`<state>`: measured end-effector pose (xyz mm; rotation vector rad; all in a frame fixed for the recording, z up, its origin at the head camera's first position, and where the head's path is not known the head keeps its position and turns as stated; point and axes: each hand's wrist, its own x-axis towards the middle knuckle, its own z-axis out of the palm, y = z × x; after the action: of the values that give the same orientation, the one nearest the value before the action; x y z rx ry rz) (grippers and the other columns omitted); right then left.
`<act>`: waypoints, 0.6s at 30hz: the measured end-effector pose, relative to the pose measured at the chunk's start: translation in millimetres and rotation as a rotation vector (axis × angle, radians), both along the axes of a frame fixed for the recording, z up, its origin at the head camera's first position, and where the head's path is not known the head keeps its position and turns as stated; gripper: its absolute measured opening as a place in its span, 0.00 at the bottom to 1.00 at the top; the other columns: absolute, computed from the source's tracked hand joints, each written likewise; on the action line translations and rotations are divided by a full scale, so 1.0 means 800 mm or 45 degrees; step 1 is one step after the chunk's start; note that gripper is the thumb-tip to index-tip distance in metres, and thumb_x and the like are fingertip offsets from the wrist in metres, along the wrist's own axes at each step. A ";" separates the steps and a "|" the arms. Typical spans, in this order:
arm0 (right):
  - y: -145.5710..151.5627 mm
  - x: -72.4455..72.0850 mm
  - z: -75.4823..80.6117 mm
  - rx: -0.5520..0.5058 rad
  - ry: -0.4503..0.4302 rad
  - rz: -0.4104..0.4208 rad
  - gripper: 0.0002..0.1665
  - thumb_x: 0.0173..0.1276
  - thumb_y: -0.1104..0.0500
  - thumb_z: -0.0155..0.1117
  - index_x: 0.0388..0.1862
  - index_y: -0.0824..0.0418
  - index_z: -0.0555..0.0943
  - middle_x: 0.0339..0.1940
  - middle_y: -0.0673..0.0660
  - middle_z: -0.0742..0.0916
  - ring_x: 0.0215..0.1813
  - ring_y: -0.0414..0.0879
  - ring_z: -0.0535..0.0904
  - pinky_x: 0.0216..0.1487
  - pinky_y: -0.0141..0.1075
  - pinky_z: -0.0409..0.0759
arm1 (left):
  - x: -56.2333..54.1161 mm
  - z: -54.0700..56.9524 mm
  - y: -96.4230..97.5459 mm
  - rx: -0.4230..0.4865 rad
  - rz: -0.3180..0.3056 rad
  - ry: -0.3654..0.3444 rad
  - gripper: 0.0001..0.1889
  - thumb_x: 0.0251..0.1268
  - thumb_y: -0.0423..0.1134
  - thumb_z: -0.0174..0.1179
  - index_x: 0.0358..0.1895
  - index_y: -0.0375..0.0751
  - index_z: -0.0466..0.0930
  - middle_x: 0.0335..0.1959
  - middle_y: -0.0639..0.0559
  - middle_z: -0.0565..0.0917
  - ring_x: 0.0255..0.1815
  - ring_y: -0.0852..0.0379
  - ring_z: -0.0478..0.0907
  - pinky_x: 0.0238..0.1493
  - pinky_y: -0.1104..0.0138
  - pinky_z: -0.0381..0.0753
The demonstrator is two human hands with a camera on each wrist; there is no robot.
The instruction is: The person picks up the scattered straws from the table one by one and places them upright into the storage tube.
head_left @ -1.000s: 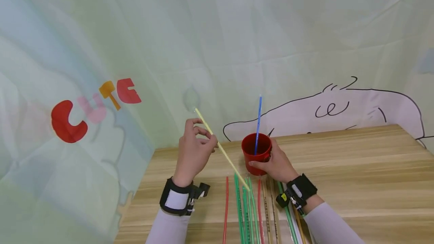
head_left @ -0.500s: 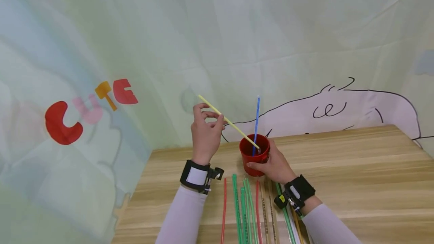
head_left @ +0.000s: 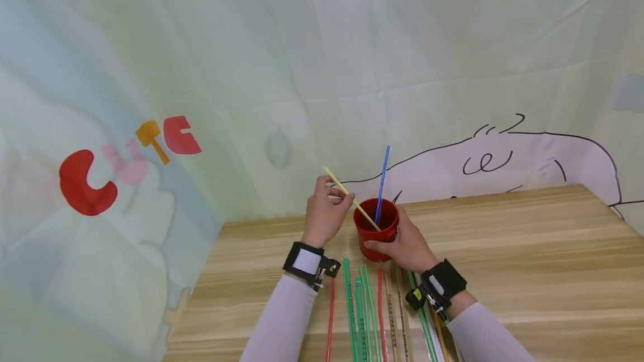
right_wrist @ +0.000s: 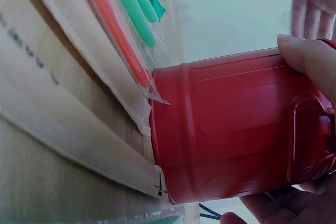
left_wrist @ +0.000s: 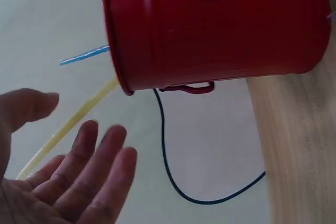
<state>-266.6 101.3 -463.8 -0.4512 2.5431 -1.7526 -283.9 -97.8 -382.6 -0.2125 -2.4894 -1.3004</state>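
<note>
A red cup [head_left: 363, 236] with small loop handles stands on the table, and my right hand [head_left: 413, 243] grips its right side, thumb across the front. A blue straw [head_left: 384, 175] rises out of it, nearly upright. Beside that, a yellow straw [head_left: 336, 180] slants into the cup, leaning out left over the rim. My left hand [head_left: 326, 215] is at this straw, left of the cup. In the left wrist view its thumb and fingers [left_wrist: 113, 142] are spread apart, with the yellow straw [left_wrist: 79, 113] passing behind them.
On the wooden table [head_left: 533, 250], several straws lie in a row before the cup: a red straw [head_left: 330, 323], green straws [head_left: 350, 306] and paper-wrapped straws [head_left: 392, 320]. Some wrapper ends lie right at the cup's base. A printed cloth [head_left: 312, 60] hangs behind.
My left hand has moved right and brought the yellow straw from over the table into the cup; its fingers have now loosened from it. My right hand stays on the cup.
</note>
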 end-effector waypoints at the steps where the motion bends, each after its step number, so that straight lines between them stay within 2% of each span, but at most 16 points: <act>1: 0.000 0.000 0.000 0.002 0.002 -0.002 0.56 0.61 0.50 0.81 0.79 0.53 0.56 0.75 0.59 0.75 0.75 0.60 0.72 0.69 0.58 0.79 | 0.000 -0.002 0.000 -0.019 -0.011 -0.032 0.27 0.71 0.46 0.66 0.65 0.39 0.68 0.48 0.42 0.88 0.50 0.45 0.89 0.48 0.53 0.89; 4: 0.000 0.000 -0.001 0.013 0.014 -0.002 0.56 0.61 0.50 0.81 0.79 0.53 0.56 0.74 0.59 0.75 0.74 0.60 0.72 0.69 0.58 0.79 | 0.002 -0.007 -0.002 -0.049 -0.052 -0.163 0.32 0.71 0.54 0.65 0.68 0.39 0.68 0.59 0.37 0.84 0.61 0.38 0.83 0.59 0.45 0.84; 8: 0.001 -0.001 -0.002 0.019 0.032 -0.002 0.56 0.61 0.49 0.81 0.79 0.55 0.57 0.74 0.60 0.75 0.74 0.61 0.73 0.67 0.58 0.80 | 0.007 -0.016 -0.005 -0.056 -0.123 -0.328 0.45 0.66 0.65 0.64 0.76 0.40 0.63 0.72 0.36 0.74 0.72 0.33 0.73 0.65 0.37 0.77; 12: 0.000 -0.001 -0.004 0.017 0.049 0.002 0.56 0.61 0.49 0.81 0.79 0.56 0.57 0.74 0.62 0.75 0.73 0.63 0.73 0.67 0.58 0.80 | 0.011 -0.027 -0.007 -0.061 -0.196 -0.354 0.50 0.64 0.69 0.64 0.81 0.43 0.58 0.78 0.39 0.69 0.78 0.34 0.65 0.70 0.34 0.71; 18: 0.000 -0.002 -0.006 0.017 0.056 -0.002 0.55 0.61 0.49 0.81 0.78 0.56 0.57 0.74 0.62 0.75 0.73 0.63 0.74 0.66 0.57 0.81 | 0.018 -0.043 -0.007 -0.026 -0.290 -0.388 0.54 0.60 0.67 0.69 0.83 0.48 0.53 0.81 0.42 0.64 0.81 0.37 0.60 0.73 0.31 0.64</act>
<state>-268.3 101.6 -468.5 -0.4926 2.5840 -1.7444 -269.3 -103.4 -417.3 -0.3333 -2.8010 -1.4951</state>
